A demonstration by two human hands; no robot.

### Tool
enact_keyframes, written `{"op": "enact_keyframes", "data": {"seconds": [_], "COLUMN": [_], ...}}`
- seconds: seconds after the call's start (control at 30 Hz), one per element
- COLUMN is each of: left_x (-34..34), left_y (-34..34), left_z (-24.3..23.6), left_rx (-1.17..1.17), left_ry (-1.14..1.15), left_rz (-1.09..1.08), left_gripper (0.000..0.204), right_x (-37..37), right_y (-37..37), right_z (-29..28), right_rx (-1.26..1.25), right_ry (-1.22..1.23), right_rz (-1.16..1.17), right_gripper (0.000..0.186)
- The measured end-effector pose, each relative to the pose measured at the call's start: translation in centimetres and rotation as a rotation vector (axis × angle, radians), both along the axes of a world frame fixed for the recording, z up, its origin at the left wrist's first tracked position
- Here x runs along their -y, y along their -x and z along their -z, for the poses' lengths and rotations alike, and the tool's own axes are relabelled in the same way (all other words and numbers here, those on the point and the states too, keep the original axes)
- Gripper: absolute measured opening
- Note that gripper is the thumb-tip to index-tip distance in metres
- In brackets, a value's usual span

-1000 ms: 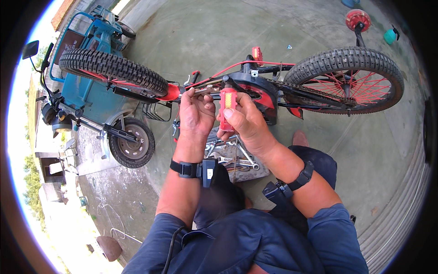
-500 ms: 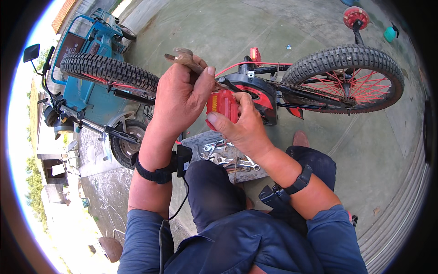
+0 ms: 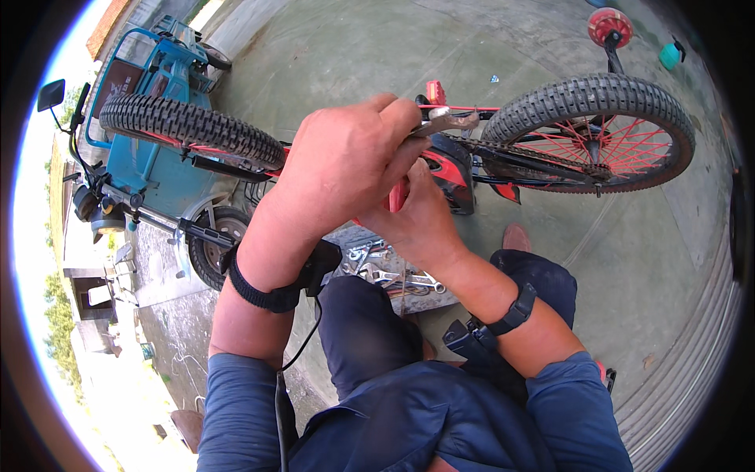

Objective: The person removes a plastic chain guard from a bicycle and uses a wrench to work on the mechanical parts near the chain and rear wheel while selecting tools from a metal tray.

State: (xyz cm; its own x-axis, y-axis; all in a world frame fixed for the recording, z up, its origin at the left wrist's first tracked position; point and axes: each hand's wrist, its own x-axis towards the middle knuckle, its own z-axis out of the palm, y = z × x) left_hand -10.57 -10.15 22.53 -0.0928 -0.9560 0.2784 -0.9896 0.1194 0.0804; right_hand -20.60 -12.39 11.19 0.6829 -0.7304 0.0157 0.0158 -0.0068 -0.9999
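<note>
My left hand point(image 3: 338, 165) is closed around a worn, rusty wrench point(image 3: 454, 121), whose head sticks out to the right past my fingers. Just below it, my right hand point(image 3: 421, 219) grips a red bicycle pedal point(image 3: 399, 193), mostly covered by both hands. Where the wrench's other end meets the pedal is hidden behind my left hand. The pedal lies in front of the black and red chain guard point(image 3: 458, 175) of a small bicycle with a knobby rear tyre point(image 3: 586, 96) and red spokes. On the bicycle's far side shows a second red pedal point(image 3: 435, 92).
Between my knees and the bicycle, a grey board point(image 3: 431, 301) carries several spanners point(image 3: 393, 278). The front tyre point(image 3: 189, 122) stands to the left, before a blue cargo tricycle point(image 3: 149, 169). A red training wheel point(image 3: 610, 27) and a green bottle point(image 3: 671, 56) are at the far right.
My left hand has moved right, over the pedal, and the wrench head has swung from the upper left to the right. My right hand stays on the pedal, which is now more covered.
</note>
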Motion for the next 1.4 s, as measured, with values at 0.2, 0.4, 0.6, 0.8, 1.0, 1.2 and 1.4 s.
{"op": "enact_keyframes", "data": {"seconds": [0.2,0.4,0.6,0.8,1.0,1.2,1.4], "left_x": [-2.5,-5.1,-2.7,-2.9,-3.0,-6.1,-4.0], "left_y": [-2.7,-4.1,-1.2,-2.2,-2.0,-8.2,-4.2], "left_z": [3.7,13.2,14.3,16.7,14.1,10.1,4.0], "left_rx": [-0.598,-2.351,-2.686,-2.643,-2.398,-1.82,-1.039], "left_ry": [0.253,0.346,-0.054,-0.049,0.2,0.56,0.343], "left_rz": [-0.326,-0.355,-0.268,-0.172,-0.406,-0.526,-0.319], "left_gripper": [0.013,0.026,0.043,0.041,0.018,0.021,0.018], "right_x": [-0.7,-1.2,-0.1,-0.8,-0.5,-0.9,-0.9], "right_y": [-0.2,-0.8,0.8,0.0,0.0,0.1,-0.1], "right_z": [0.0,1.5,0.9,1.7,2.4,1.5,2.6], "right_rx": [0.008,0.188,0.259,0.459,0.422,0.369,0.211], "right_ry": [-0.063,-0.235,-0.401,-0.677,-0.669,-0.602,-0.343], "right_rz": [0.085,-0.003,-0.145,-0.204,-0.19,-0.175,-0.025], "right_gripper": [0.068,0.065,0.056,0.066,0.067,0.069,0.075]}}
